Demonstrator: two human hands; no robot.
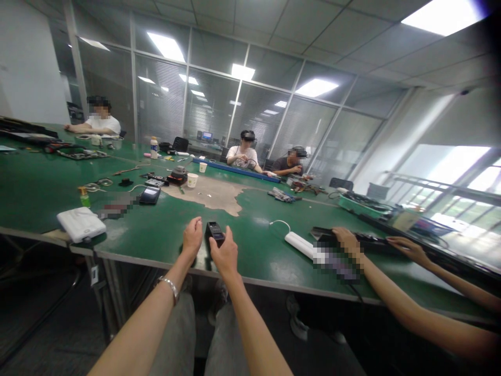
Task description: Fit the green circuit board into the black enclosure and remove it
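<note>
Where the room opens out behind glass walls, a long green table [47,193] fills most of the view, with a worn bare patch [213,194] near its middle. Three people sit at the far side, one at the left end [100,121] and two near the middle [246,151]. Just to the right of the wearer, a co-worker's arms reach across the near edge, one hand [346,241] resting on a dark flat device [371,243], the other hand [407,249] farther right on the same device. A white box [81,224] lies at the left near corner, and a white power strip [300,244] lies between the wearer's hands and the co-worker's.

Smaller things are scattered farther back: a black phone [150,195], two paper cups [192,180], a green bottle [83,197].

At the near edge of the table, the right hand [224,256] curls around a small black gadget [215,234], holding it from the right side with the fingers closed on it. The left hand [192,237] sits just beside the gadget on its left, fingers loosely bent; whether it touches the gadget cannot be told. A metal bracelet [169,286] circles the left wrist.
</note>
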